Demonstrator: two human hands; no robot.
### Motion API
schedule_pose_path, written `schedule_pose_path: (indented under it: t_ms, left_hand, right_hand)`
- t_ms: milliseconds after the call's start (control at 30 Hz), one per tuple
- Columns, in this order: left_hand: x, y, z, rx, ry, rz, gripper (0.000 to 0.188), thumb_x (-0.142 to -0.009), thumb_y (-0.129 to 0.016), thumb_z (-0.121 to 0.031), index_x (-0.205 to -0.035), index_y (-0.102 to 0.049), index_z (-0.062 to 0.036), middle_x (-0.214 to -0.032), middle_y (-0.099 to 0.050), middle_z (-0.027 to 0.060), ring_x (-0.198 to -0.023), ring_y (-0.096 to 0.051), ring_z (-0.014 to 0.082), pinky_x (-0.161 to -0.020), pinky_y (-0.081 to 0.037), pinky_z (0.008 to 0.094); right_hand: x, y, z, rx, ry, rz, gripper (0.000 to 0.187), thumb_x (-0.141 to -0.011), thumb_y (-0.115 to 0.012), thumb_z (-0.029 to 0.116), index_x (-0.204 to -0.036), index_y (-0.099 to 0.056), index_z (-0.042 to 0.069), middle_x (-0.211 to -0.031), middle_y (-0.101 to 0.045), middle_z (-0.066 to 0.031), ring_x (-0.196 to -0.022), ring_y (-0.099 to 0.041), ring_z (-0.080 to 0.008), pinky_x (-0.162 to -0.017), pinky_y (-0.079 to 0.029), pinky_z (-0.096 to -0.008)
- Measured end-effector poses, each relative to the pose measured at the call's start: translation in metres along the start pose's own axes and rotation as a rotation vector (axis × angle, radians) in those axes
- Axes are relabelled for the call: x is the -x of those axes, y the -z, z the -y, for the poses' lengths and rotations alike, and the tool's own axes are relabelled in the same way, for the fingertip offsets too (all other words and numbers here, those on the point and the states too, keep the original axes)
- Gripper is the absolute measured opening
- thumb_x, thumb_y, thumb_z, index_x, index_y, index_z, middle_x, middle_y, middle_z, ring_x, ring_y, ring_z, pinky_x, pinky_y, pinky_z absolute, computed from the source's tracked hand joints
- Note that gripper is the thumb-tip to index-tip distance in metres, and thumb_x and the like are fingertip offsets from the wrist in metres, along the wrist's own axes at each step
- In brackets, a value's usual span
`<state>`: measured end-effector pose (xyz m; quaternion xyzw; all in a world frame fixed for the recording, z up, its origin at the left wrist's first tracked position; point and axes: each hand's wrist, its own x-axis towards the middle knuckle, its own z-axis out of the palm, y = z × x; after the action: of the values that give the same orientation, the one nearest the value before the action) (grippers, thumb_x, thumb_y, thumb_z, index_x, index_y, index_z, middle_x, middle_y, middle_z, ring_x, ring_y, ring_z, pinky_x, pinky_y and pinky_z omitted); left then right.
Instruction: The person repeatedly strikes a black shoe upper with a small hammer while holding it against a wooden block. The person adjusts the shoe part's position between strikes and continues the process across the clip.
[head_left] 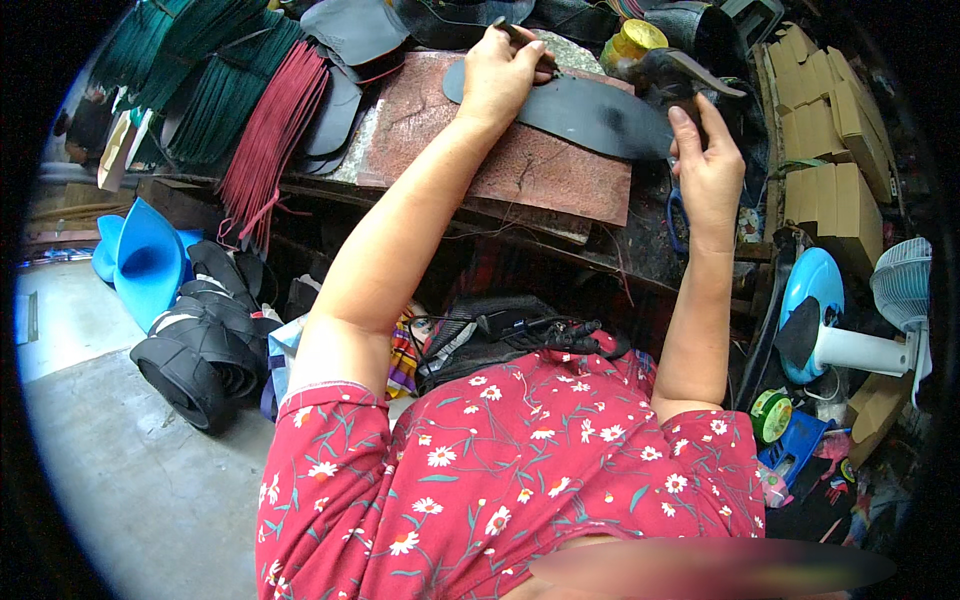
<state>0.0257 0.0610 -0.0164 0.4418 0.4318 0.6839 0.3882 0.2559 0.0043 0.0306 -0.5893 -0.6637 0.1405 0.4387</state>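
Observation:
A long dark grey shoe sole lies aslant on a worn reddish board on the workbench. My left hand is closed over the sole's left part, around a short dark stick-like tool whose upper end sticks out above the fingers. The tool's lower end is hidden by the hand. At the sole's right end, my right hand holds its edge, thumb and forefinger raised and apart. The other fingers are partly hidden. Next to the right wrist are blue scissor handles.
Bundles of dark green strips and red strips hang at the left, beside stacked dark soles. A yellow-lidded jar stands behind the sole. Cardboard boxes and a white fan are at the right.

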Motion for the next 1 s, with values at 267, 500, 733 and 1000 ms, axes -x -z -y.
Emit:
schedule_pose_path:
  t_ms: [267, 500, 733, 1000]
  left_hand:
    - [0.006, -0.007, -0.010, -0.770, -0.485, 0.143, 0.019, -0.084, -0.069, -0.014, -0.095, -0.059, -0.0025, -0.078, -0.068, 0.0201, -0.073, -0.069, 0.0341, -0.067, -0.055, 0.0419]
    - [0.012, -0.016, -0.012, -0.879, -0.561, 0.116, 0.017, -0.083, -0.067, -0.012, -0.093, -0.057, -0.0019, -0.077, -0.066, 0.0212, -0.076, -0.067, 0.0354, -0.068, -0.054, 0.0421]
    - [-0.011, 0.023, -0.017, 0.124, -0.201, -0.123, 0.008, -0.092, -0.058, -0.002, -0.098, -0.053, 0.0012, -0.087, -0.068, 0.0130, -0.074, -0.069, 0.0190, -0.067, -0.060, 0.0299]
    - [-0.005, 0.046, -0.008, -0.193, -0.079, 0.053, 0.011, -0.087, -0.067, -0.006, -0.094, -0.063, 0.0009, -0.083, -0.070, 0.0091, -0.072, -0.068, 0.0121, -0.064, -0.056, 0.0247]
  right_hand:
    - [0.003, 0.034, 0.055, -0.369, 0.232, -0.136, 0.040, -0.089, -0.072, 0.029, -0.120, -0.064, 0.005, -0.093, -0.072, -0.0133, -0.082, -0.069, -0.0215, -0.071, -0.053, -0.0335]
    - [-0.006, -0.004, 0.018, 0.207, 0.086, -0.009, 0.047, -0.091, -0.058, 0.051, -0.126, -0.061, 0.019, -0.097, -0.071, -0.0175, -0.095, -0.067, -0.0383, -0.081, -0.053, -0.0443]
    - [-0.004, -0.013, 0.005, 0.373, 0.014, 0.178, 0.047, -0.091, -0.055, 0.052, -0.126, -0.061, 0.021, -0.099, -0.070, -0.0183, -0.096, -0.066, -0.0400, -0.082, -0.051, -0.0465]
    - [-0.014, -0.008, 0.009, 0.156, -0.043, 0.179, 0.050, -0.088, -0.063, 0.051, -0.124, -0.064, 0.016, -0.103, -0.069, -0.0183, -0.097, -0.067, -0.0371, -0.083, -0.052, -0.0414]
